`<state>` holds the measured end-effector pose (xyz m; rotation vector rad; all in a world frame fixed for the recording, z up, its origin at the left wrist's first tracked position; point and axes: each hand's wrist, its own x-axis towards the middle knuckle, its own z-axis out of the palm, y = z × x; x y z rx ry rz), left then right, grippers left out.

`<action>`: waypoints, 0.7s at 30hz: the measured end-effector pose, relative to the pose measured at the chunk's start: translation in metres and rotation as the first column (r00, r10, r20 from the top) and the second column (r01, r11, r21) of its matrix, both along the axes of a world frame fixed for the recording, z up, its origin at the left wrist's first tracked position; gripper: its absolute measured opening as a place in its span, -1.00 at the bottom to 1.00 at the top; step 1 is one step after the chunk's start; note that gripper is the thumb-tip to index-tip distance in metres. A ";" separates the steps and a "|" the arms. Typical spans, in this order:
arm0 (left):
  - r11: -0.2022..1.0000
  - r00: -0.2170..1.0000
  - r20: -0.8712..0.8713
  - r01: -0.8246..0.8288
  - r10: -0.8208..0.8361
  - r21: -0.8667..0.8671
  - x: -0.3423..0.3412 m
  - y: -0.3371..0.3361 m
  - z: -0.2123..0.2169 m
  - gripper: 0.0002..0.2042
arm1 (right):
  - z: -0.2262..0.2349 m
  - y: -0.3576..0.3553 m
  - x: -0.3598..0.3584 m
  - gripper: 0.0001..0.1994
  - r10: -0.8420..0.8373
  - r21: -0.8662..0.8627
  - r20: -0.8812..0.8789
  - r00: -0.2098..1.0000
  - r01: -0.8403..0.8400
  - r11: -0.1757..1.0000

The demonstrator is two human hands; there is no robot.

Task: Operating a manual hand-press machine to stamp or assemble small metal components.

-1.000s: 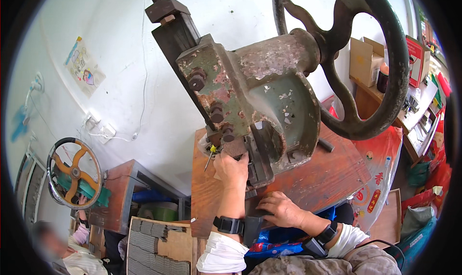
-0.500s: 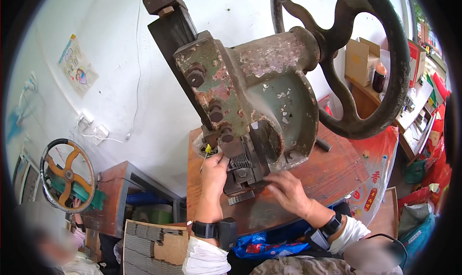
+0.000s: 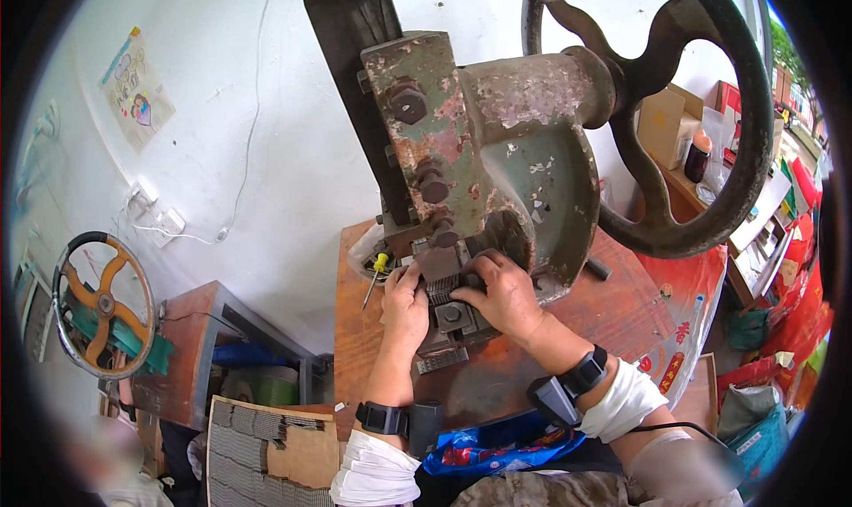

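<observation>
Ridged metal piece (image 3: 440, 288), head view: seated at the foot of the hand press (image 3: 484, 170), just beneath the ram (image 3: 439, 263), with a bolted block (image 3: 454, 320) at its six o'clock. Left hand (image 3: 406, 310) at eight o'clock and right hand (image 3: 510, 303) at three are set apart, fingers bent close about it, seemingly for steadying from both sides; whether it is gripped cannot be told. Yellow-handled screwdriver (image 3: 380, 263) is placed at ten o'clock, apparently for easy reach; handwheel (image 3: 759, 107) is mounted at two, clear of both hands.
</observation>
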<state>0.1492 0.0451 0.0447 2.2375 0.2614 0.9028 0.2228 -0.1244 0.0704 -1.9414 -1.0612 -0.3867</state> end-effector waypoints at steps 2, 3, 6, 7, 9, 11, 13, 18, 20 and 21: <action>0.998 0.999 0.013 0.036 -0.036 -0.041 0.000 -0.002 0.001 -0.62 | -0.002 -0.003 0.000 -0.46 0.025 0.087 -0.032 0.999 -0.022 0.996; 0.994 0.997 0.025 0.074 -0.072 -0.079 0.000 -0.003 0.001 -0.62 | -0.001 -0.001 -0.003 -0.46 0.027 0.084 -0.030 0.999 -0.024 0.996; 0.926 0.976 0.070 0.216 -0.204 -0.309 -0.004 0.007 0.000 -0.64 | 0.006 0.015 -0.017 -0.21 -0.098 -0.001 0.016 0.995 0.098 0.995; 0.925 0.976 0.075 0.218 -0.205 -0.311 -0.004 0.006 -0.001 -0.64 | 0.006 0.019 -0.016 -0.21 -0.099 -0.004 0.020 0.995 0.099 0.995; 0.958 0.982 0.104 0.176 -0.156 -0.227 -0.003 0.002 -0.004 -0.66 | 0.005 0.024 -0.014 -0.27 -0.159 -0.008 0.020 0.987 0.159 0.987; 0.942 0.982 0.082 0.188 -0.172 -0.279 -0.003 0.001 0.003 -0.68 | 0.006 0.020 -0.010 -0.27 -0.142 -0.037 -0.022 0.990 0.141 0.989; 0.924 0.980 0.059 0.196 -0.188 -0.329 -0.001 0.003 0.003 -0.70 | 0.007 0.020 -0.009 -0.28 -0.124 -0.064 -0.067 0.990 0.119 0.991; 0.997 0.997 -0.051 -0.062 0.060 -0.052 0.001 -0.004 -0.002 -0.69 | -0.005 0.014 0.003 -0.36 0.061 0.054 0.029 0.998 -0.063 0.997; 0.995 0.993 -0.079 -0.095 0.093 -0.017 0.002 -0.009 -0.003 -0.68 | -0.010 0.013 0.009 -0.38 0.067 0.092 -0.040 0.997 -0.063 0.994; 0.992 0.986 -0.106 -0.128 0.129 0.022 0.003 -0.010 -0.003 -0.66 | -0.011 0.012 0.011 -0.40 0.077 0.133 -0.110 0.991 -0.062 0.989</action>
